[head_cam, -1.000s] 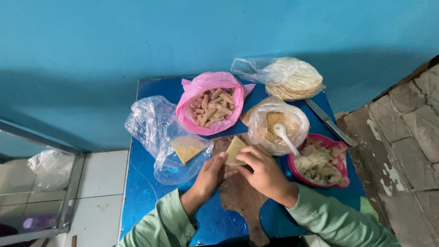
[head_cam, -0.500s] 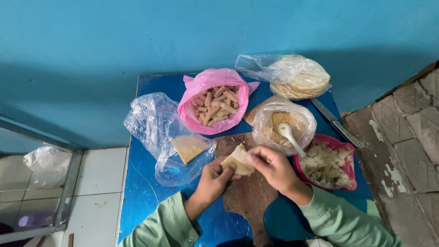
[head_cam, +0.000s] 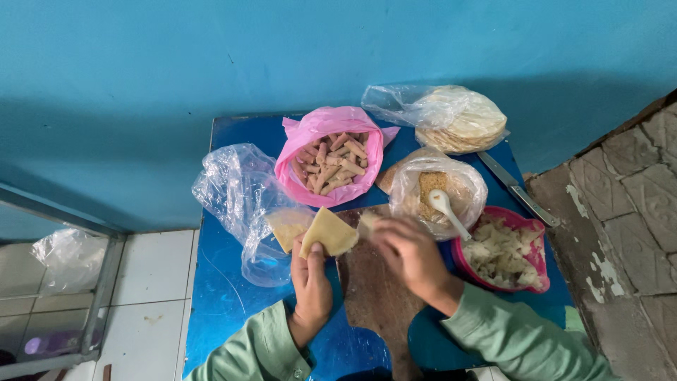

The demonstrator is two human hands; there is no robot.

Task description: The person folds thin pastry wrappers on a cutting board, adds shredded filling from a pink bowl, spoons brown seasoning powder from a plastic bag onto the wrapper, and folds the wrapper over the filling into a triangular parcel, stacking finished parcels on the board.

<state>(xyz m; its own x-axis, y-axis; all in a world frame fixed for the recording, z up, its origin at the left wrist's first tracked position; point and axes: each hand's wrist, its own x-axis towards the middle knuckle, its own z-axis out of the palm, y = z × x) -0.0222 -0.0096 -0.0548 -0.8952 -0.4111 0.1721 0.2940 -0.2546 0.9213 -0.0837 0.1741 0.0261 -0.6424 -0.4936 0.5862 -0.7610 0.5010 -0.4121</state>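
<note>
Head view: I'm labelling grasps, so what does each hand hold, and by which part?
Left hand pinches the folded yellow wrapper by its lower edge. Right hand touches a blurred pale piece; hold unclear.

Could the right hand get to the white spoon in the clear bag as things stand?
Probably yes: the right hand is just below the white spoon, whose handle sticks out of the open clear bag toward it, with nothing between them.

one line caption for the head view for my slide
Left hand holds a folded wrapper over a blue table.
</note>
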